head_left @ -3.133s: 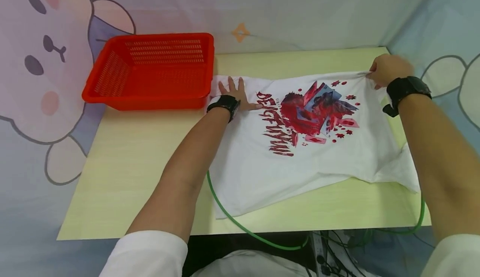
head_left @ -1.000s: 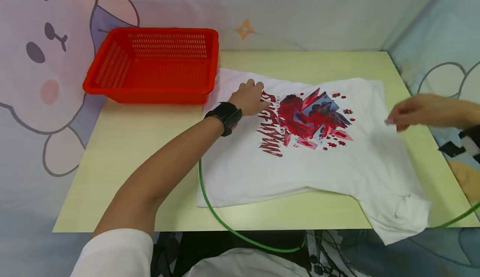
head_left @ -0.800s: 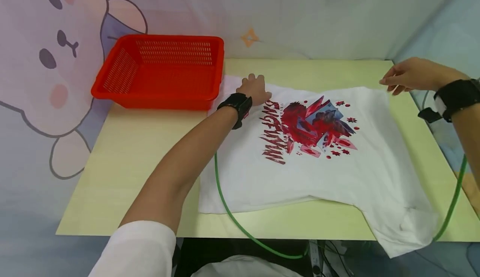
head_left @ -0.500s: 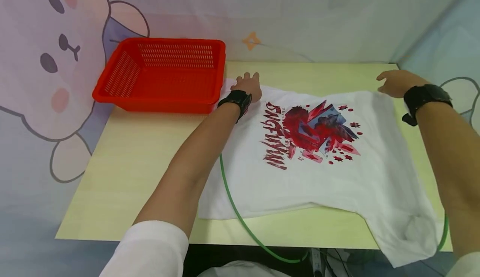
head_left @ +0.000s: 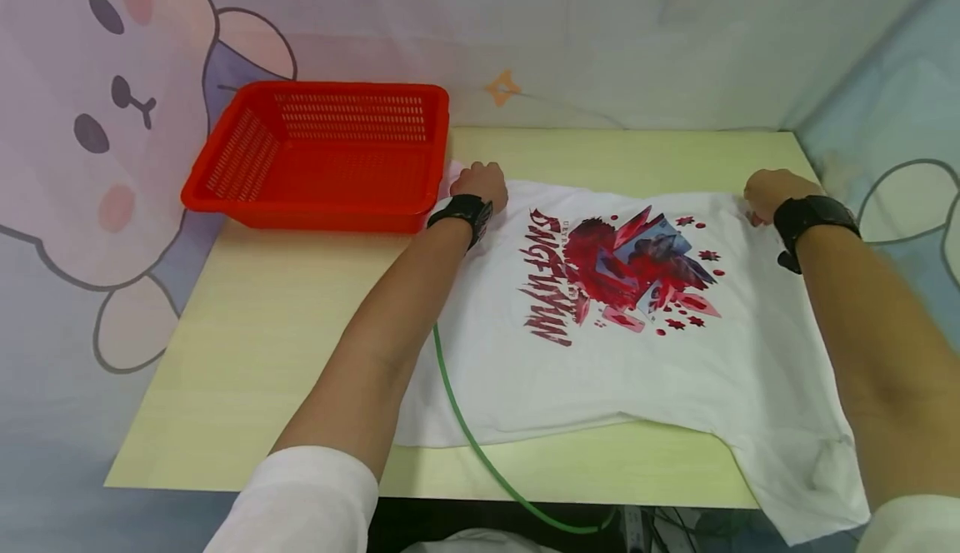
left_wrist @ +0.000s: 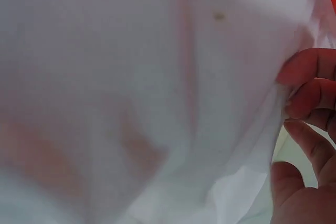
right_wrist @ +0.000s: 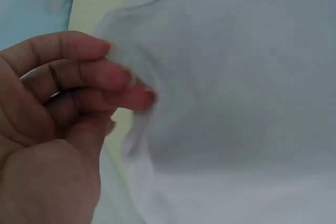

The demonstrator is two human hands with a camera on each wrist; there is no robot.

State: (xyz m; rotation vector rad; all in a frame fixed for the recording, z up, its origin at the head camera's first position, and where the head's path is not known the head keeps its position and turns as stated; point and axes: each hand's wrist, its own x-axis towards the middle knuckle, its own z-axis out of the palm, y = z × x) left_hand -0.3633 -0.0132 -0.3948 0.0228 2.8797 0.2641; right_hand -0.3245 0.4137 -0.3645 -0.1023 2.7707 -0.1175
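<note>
A white T-shirt (head_left: 570,395) with a red and blue print lies spread across the table, its sleeve hanging past the front edge at the right. My left hand (head_left: 482,185) pinches the shirt's far edge beside the basket; the left wrist view shows curled fingers (left_wrist: 310,66) and thumb along the fabric's rim. At the far right corner of the shirt, my right hand (head_left: 776,191) has bent fingers on the edge. Cloth puckers at those fingertips (right_wrist: 142,98) in the right wrist view, with the thumb tucked below them.
A red plastic basket (head_left: 337,218) stands at the back left of the pale table (head_left: 247,353), right by the shirt's corner. A green cable (head_left: 465,428) arcs from under the left forearm over the shirt and the table's front edge. Printed curtains enclose the back and sides.
The shirt has been shifted, its sleeve side now hanging over the front edge. The right hand let go, moved away and came back to the far right corner. The left hand's spread fingers have curled.
</note>
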